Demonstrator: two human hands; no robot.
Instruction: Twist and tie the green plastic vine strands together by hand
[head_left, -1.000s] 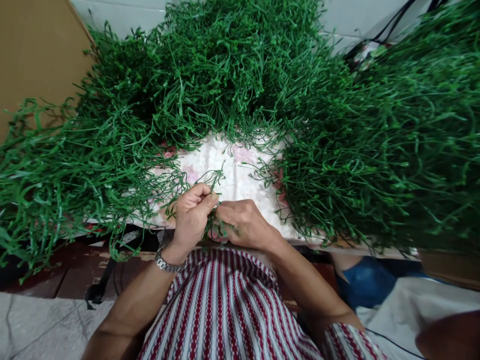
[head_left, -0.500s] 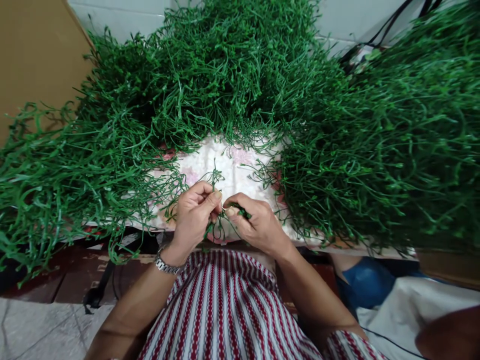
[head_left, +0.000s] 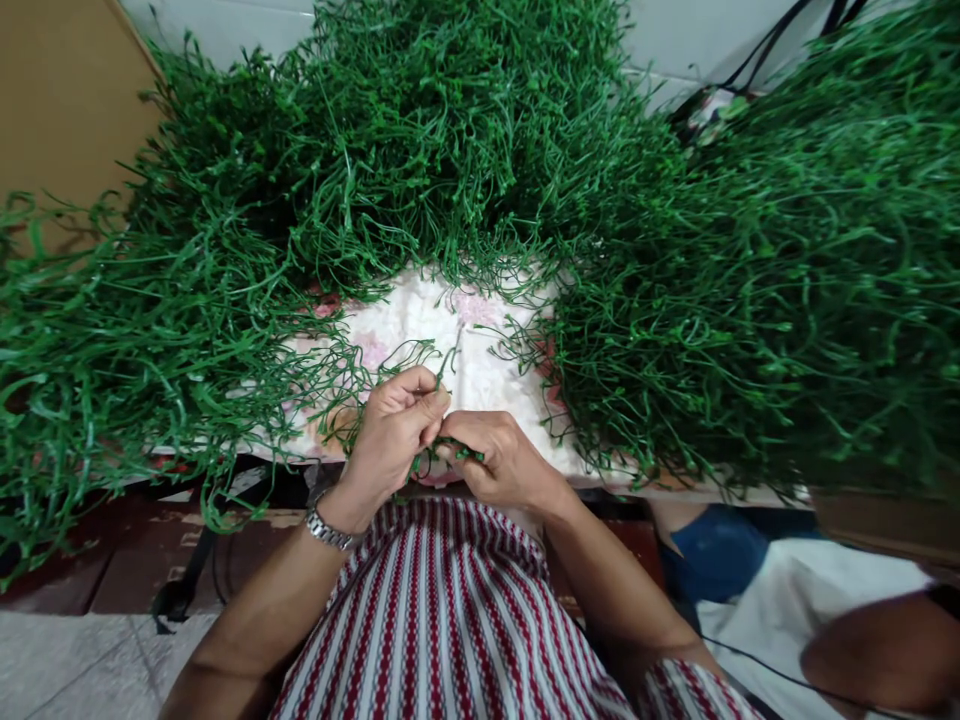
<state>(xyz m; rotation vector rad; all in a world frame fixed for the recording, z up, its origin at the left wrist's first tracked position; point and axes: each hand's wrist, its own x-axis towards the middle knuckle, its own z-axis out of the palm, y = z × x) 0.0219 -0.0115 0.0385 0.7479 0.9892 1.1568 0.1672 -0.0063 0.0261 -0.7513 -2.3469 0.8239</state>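
Observation:
My left hand point(head_left: 397, 425), with a metal watch on its wrist, pinches a thin green stem point(head_left: 445, 368) between thumb and forefinger. The stem's branched tip sticks up above the fingers. Against its fingertips, slightly lower, my right hand point(head_left: 501, 455) is curled round several green stems point(head_left: 469, 453), and their ends show between thumb and palm. Fingers hide the spot where the stems meet. Under both hands lies a pale flowered cloth point(head_left: 495, 380). The stems look like artificial plant pieces.
Tall heaps of the same stems ring the cloth: a left heap point(head_left: 172, 340), a back heap point(head_left: 465, 130) and a right heap point(head_left: 750, 300). A brown board point(head_left: 60, 90) stands at back left. Another person's arm point(head_left: 877, 650) shows at lower right.
My right hand has turned and dropped a little, its fingers now closer under the left hand. The pinched stem leans more to the right. The view has shifted slightly.

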